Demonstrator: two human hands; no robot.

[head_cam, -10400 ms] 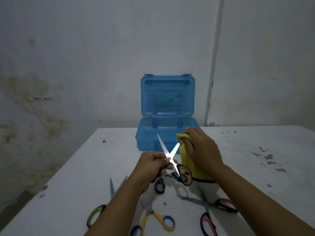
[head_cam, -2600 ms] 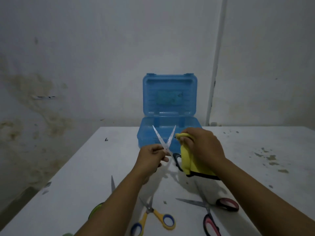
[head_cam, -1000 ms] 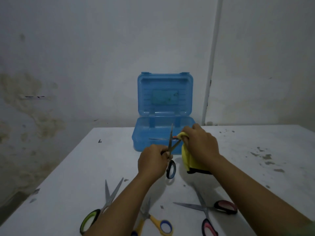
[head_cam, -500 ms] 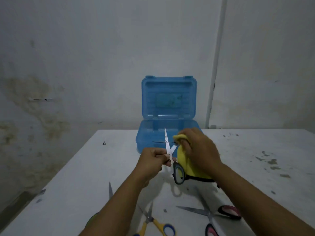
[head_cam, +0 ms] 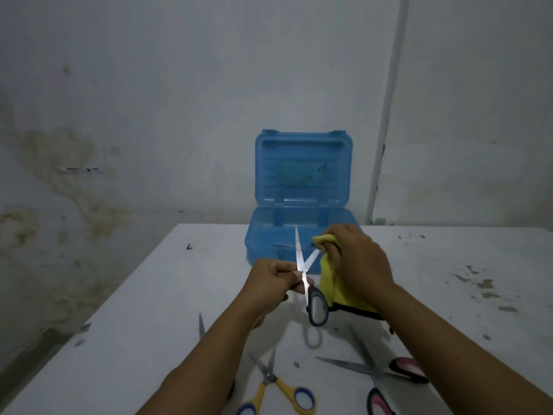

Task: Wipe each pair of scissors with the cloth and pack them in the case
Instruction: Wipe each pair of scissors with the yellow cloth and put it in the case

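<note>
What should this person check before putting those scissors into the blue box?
1. Case lid up: ok. The blue case stands open behind the hands.
2. Firm hold on the scissors: ok. The left hand pinches the black-handled scissors near the pivot.
3. Blades closed for packing: not ok. They are spread in a V.
4. Cloth on the blade: ok. The right hand holds the yellow cloth round the right blade's tip.
5. Blades wiped clean: cannot tell.
6. Room in the case: cannot tell. Something thin shows through its front wall.
7. Others waiting: ok. The yellow-handled scissors and pink-handled scissors lie on the table.
</note>
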